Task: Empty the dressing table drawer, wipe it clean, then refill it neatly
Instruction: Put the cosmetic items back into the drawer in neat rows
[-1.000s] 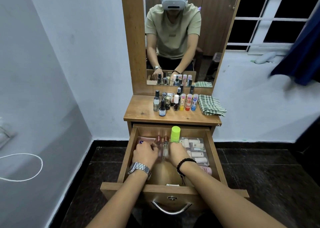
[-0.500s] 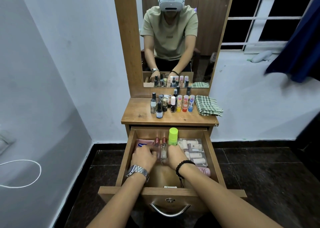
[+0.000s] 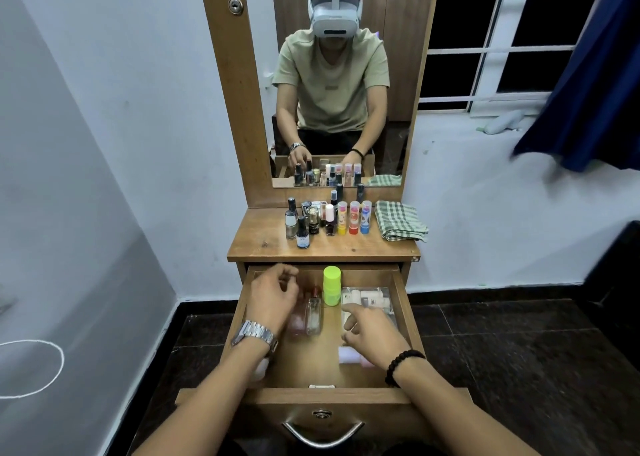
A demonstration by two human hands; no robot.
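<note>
Two hands over wooden drawer (image 3: 403,303) | left hand (image 3: 273,298) loosely curled, empty | right hand (image 3: 372,331) relaxed, empty | clear glass perfume bottle (image 3: 313,317) between them: lift upright, don't tip lime-green capped bottle (image 3: 331,285) behind.

Wooden tabletop (image 3: 263,244) bears small bottles (image 3: 325,218) beside folded cloth (image 3: 400,221).
</note>
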